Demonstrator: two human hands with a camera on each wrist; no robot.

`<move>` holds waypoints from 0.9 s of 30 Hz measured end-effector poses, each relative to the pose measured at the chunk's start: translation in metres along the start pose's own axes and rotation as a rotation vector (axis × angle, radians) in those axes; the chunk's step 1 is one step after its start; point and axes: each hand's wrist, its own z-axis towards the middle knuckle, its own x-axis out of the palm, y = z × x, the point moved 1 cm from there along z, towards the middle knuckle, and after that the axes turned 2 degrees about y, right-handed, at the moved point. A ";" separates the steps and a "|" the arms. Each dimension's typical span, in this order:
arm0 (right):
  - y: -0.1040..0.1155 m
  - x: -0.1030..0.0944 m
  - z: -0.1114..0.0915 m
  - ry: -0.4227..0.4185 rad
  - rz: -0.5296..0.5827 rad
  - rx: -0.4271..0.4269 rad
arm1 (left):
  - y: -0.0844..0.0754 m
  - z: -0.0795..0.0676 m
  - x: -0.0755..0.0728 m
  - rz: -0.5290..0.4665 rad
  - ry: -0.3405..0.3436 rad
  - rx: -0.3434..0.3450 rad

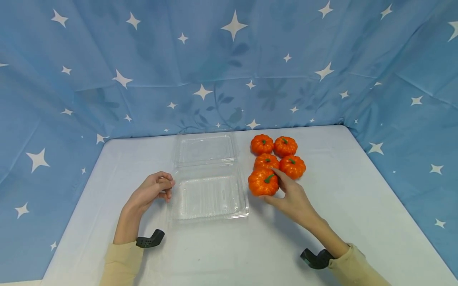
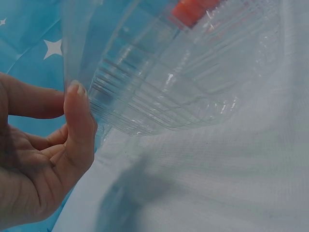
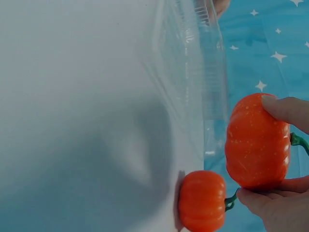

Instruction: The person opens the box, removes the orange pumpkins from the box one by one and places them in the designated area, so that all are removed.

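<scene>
My right hand (image 1: 293, 200) grips a small orange pumpkin (image 1: 260, 183) between thumb and fingers, and its green stem shows on top. In the right wrist view this pumpkin (image 3: 257, 142) is held up above the table, with another pumpkin (image 3: 202, 200) below it. A clear plastic clamshell container (image 1: 211, 198) lies with its lid (image 1: 205, 149) folded back, away from me. At the container's left edge, my left hand (image 1: 152, 190) pinches the rim between thumb and finger, as the left wrist view shows.
Several more orange pumpkins (image 1: 293, 167) sit in a cluster on the white table (image 1: 229, 254), right of the container and just beyond the held one. A blue curtain (image 1: 200, 67) with white stars hangs behind the table and along both sides.
</scene>
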 end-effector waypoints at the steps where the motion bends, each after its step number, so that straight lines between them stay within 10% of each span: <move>1: -0.002 -0.001 0.000 -0.002 -0.005 0.006 | 0.000 0.000 0.000 0.001 0.001 -0.002; 27: -0.047 -0.011 0.006 0.067 -0.051 0.135 | -0.002 -0.001 0.001 0.006 -0.010 -0.009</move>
